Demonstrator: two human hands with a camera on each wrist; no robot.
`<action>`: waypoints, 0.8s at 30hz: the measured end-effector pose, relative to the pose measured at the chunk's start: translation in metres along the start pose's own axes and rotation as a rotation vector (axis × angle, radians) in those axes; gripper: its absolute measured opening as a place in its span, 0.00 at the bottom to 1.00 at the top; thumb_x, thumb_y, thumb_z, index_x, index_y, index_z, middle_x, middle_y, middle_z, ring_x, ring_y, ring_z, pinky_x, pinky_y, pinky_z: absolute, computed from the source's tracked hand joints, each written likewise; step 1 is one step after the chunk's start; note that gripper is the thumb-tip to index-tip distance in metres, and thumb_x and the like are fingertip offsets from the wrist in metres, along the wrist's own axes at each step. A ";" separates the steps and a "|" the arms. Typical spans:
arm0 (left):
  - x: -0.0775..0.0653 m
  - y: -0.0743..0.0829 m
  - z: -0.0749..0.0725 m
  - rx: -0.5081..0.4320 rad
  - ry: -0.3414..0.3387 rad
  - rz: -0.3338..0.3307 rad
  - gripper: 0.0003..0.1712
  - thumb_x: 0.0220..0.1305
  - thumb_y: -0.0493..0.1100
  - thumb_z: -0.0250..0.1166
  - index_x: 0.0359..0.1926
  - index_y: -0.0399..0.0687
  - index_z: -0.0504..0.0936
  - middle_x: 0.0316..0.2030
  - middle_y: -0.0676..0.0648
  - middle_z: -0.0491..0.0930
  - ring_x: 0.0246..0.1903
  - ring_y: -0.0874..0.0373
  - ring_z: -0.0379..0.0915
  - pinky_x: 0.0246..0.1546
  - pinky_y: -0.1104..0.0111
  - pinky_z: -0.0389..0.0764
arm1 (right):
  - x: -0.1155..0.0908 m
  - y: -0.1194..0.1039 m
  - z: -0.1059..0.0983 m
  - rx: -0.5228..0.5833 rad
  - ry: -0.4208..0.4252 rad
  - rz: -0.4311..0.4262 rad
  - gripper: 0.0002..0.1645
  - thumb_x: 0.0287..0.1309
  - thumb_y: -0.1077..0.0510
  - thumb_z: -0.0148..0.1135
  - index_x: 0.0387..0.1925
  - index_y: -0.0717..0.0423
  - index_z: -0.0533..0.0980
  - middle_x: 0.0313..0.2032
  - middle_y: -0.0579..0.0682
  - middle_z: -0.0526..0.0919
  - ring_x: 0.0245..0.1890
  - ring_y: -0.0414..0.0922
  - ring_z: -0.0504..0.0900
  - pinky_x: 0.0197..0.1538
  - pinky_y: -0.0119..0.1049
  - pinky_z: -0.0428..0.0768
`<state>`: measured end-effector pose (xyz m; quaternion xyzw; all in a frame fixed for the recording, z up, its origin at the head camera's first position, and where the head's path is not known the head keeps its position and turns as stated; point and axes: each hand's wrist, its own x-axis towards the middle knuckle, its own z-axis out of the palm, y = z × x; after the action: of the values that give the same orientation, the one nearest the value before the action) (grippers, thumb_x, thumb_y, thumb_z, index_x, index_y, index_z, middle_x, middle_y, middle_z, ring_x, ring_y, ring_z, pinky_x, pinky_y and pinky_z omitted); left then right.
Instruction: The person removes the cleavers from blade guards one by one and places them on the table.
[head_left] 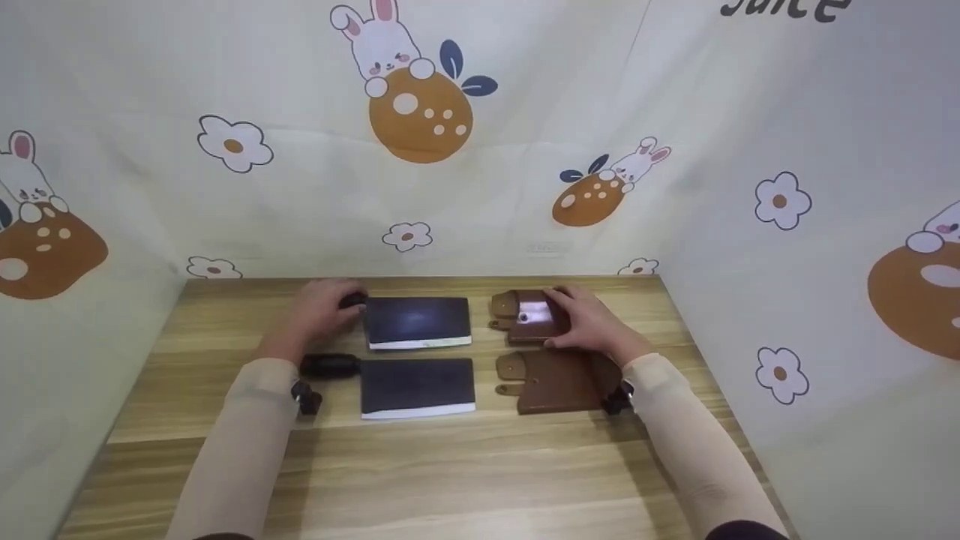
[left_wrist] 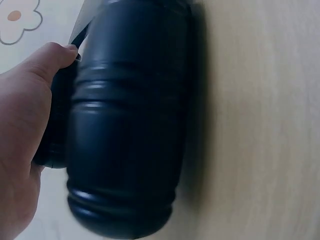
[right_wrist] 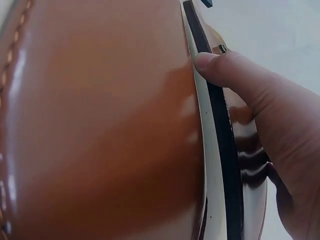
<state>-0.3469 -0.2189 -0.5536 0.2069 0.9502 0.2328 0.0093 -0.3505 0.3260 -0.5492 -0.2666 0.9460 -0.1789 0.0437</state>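
Observation:
Two cleavers with dark blades and pale cutting edges lie one in front of the other. My left hand (head_left: 326, 311) grips the black handle (left_wrist: 60, 115) of the far cleaver (head_left: 418, 321). Closer to me is the second cleaver (head_left: 418, 384), whose ridged black handle (left_wrist: 125, 120) fills much of the left wrist view. My right hand (head_left: 589, 321) holds the far brown leather sheath (head_left: 536, 315) across its width, thumb at the near edge. The near sheath (head_left: 566, 382) lies below that hand, its snap straps pointing left; in the right wrist view it partly blocks the far one.
Everything lies on a wood-grain table (head_left: 450, 480). A pale curtain (head_left: 300, 202) printed with rabbits, oranges and flowers stands behind the table and along both sides. The far cleaver and sheath are near the table's back edge.

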 end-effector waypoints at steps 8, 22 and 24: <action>0.000 -0.007 0.008 -0.014 -0.051 -0.040 0.18 0.81 0.45 0.66 0.65 0.46 0.85 0.60 0.38 0.86 0.63 0.37 0.79 0.69 0.39 0.74 | 0.001 0.004 0.005 0.023 -0.066 0.028 0.66 0.51 0.41 0.88 0.85 0.55 0.64 0.80 0.69 0.64 0.79 0.68 0.64 0.81 0.64 0.62; 0.005 -0.001 0.012 -0.020 -0.067 -0.052 0.18 0.82 0.42 0.64 0.66 0.42 0.84 0.63 0.35 0.80 0.65 0.35 0.76 0.71 0.38 0.73 | 0.003 0.004 0.003 0.246 -0.192 0.125 0.66 0.55 0.48 0.88 0.87 0.53 0.61 0.85 0.63 0.55 0.85 0.64 0.52 0.84 0.62 0.55; 0.007 0.000 0.013 -0.017 -0.068 -0.051 0.17 0.82 0.42 0.64 0.65 0.41 0.84 0.62 0.35 0.80 0.65 0.34 0.76 0.71 0.38 0.73 | 0.003 0.004 0.002 0.276 -0.194 0.134 0.65 0.55 0.49 0.88 0.87 0.54 0.61 0.86 0.63 0.53 0.85 0.64 0.50 0.84 0.62 0.54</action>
<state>-0.3515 -0.2104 -0.5643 0.1901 0.9523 0.2334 0.0491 -0.3548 0.3270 -0.5523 -0.2103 0.9196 -0.2770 0.1829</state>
